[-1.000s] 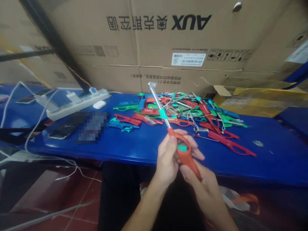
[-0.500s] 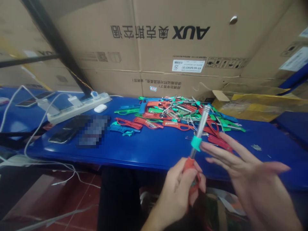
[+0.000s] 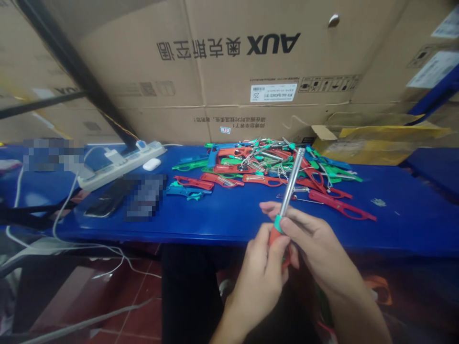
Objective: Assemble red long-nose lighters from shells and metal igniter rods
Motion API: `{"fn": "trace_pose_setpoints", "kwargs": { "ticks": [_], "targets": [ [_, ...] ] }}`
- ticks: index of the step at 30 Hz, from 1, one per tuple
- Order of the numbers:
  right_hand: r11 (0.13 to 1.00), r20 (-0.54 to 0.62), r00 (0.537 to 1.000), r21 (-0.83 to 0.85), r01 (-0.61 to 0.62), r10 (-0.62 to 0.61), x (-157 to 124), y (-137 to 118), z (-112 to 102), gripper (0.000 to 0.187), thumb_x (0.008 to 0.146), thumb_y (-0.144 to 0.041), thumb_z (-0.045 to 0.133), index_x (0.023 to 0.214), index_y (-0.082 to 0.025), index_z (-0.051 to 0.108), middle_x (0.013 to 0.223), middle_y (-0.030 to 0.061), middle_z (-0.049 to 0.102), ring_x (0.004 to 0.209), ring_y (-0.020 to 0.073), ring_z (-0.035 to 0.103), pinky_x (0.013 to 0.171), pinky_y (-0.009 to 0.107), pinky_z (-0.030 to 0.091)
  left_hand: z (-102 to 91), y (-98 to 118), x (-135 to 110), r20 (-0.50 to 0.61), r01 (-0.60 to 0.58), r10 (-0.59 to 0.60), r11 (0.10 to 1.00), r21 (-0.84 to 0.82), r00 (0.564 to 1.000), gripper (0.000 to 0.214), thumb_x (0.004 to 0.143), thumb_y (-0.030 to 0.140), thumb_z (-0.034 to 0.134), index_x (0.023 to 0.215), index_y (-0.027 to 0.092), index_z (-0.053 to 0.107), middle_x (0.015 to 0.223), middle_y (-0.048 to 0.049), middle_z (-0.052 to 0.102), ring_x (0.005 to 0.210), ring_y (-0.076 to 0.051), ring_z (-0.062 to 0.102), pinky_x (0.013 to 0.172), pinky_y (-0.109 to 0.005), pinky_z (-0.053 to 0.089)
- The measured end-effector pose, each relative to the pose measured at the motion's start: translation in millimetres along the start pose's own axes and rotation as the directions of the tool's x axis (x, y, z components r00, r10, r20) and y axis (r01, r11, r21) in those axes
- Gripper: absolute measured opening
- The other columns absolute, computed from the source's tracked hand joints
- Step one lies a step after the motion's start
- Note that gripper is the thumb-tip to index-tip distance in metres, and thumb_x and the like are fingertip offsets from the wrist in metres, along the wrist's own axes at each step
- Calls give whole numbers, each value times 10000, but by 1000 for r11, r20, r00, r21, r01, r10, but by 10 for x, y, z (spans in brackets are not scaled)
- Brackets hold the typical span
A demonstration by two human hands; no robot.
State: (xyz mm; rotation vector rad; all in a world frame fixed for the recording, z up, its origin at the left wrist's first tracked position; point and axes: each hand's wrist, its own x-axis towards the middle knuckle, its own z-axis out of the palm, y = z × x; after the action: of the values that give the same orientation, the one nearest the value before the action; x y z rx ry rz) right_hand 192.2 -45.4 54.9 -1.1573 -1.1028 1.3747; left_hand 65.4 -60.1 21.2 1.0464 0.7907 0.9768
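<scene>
My left hand [image 3: 263, 267] is wrapped round the orange-red handle of a long-nosed lighter [image 3: 291, 184], whose metal tube points up and away. My right hand [image 3: 315, 239] is closed at the base of the tube, its thumb pressed against the green collar [image 3: 278, 223]. That collar sits right at the top of the handle. Fingers hide most of the handle. Beyond the tube lies a heap of lighter parts [image 3: 265, 179]: red, green and blue handle shells, metal tubes and thin white wires.
A white power strip [image 3: 122, 165], a white earbud case [image 3: 151, 164] and dark phones [image 3: 107, 198] occupy the left of the blue table [image 3: 215, 224]. Large cardboard boxes [image 3: 215, 71] stand behind, and a yellow-taped carton [image 3: 373, 143] is at right. Red handle shells [image 3: 340, 208] lie right of the heap.
My right hand has gone from spread fingers to closing round the tube's base. The green collar has slid down the tube against the handle. My left hand keeps its grip.
</scene>
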Motion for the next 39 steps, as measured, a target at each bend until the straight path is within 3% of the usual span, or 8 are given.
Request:
{"fn": "trace_pose_setpoints", "kwargs": {
  "ticks": [10, 13, 15, 18, 23, 27, 32, 39],
  "targets": [
    [995, 120, 987, 19, 102, -104, -202, -109, 278, 298, 967, -471, 631, 1098, -257, 792, 1174, 39, 685, 393, -29, 390, 310, 157, 311, -3, 332, -376, 21, 114, -112, 967, -227, 994, 660, 965, 602, 582, 1478, 301, 296, 672, 47, 590, 363, -27, 373, 355, -104, 314],
    [993, 81, 990, -21, 120, -118, -235, -148, 286, 344, 956, -509, 624, 1108, -252, 794, 1187, 55, 695, 549, 48, 601, 384, 154, 437, 52, 266, -260, 69, 69, -48, 937, -343, 996, 627, 932, 640, 605, 1391, 263, 405, 653, 37, 605, 333, -43, 382, 310, -125, 327],
    [988, 32, 989, -58, 145, -143, -283, 18, 312, 394, 944, -517, 633, 1241, -281, 742, 1287, 70, 674, 890, 171, 728, 579, 203, 588, 28, 210, -93, 22, 19, -11, 920, -391, 1000, 535, 925, 670, 585, 1157, 191, 540, 564, 53, 540, 294, -45, 348, 274, -134, 302],
    [977, -64, 977, -86, 197, -203, -444, 550, 419, 750, 885, -434, 741, 1557, -374, 414, 1484, 69, 571, 1299, 262, 606, 928, 340, 609, -112, 189, 151, -88, -44, 3, 883, -468, 996, 421, 940, 619, 600, 1037, 211, 556, 570, 70, 514, 291, -28, 304, 266, -115, 274],
    [958, -173, 944, -117, 262, -280, -720, 1110, 656, 573, 987, -405, 598, 1526, -258, 471, 1362, 137, 669, 1030, 248, 745, 857, 376, 637, -344, 286, 220, 70, -27, 91, 779, -626, 993, 283, 970, 519, 606, 906, 253, 532, 561, 107, 413, 296, -32, 170, 225, -118, 258],
    [803, -150, 846, -436, 407, -511, -727, 800, 650, 266, 980, -313, 610, 1196, -209, 725, 1056, 98, 774, 911, 226, 749, 840, 322, 618, -263, 338, 121, 8, -185, 244, 757, -627, 970, 256, 1000, 502, 571, 940, 253, 562, 639, 89, 481, 309, -28, 273, 258, -117, 328],
    [695, -129, 796, -582, 422, -592, -753, 350, 515, 208, 990, -263, 575, 982, -163, 756, 749, 53, 735, 599, 163, 682, 592, 240, 555, -43, 319, 52, 49, -213, 291, 795, -569, 955, 339, 921, 535, 685, 1012, 222, 591, 825, 6, 639, 540, -111, 608, 400, -188, 514],
    [719, -20, 867, -568, 400, -498, -861, -13, 370, 268, 1009, -340, 554, 970, -170, 757, 589, -10, 679, 464, 141, 625, 504, 231, 509, 195, 469, 15, 20, -197, 251, 803, -563, 968, 327, 977, 482, 637, 927, 159, 625, 456, 107, 404, 309, -57, 439, 374, -156, 467]
  ]
}}
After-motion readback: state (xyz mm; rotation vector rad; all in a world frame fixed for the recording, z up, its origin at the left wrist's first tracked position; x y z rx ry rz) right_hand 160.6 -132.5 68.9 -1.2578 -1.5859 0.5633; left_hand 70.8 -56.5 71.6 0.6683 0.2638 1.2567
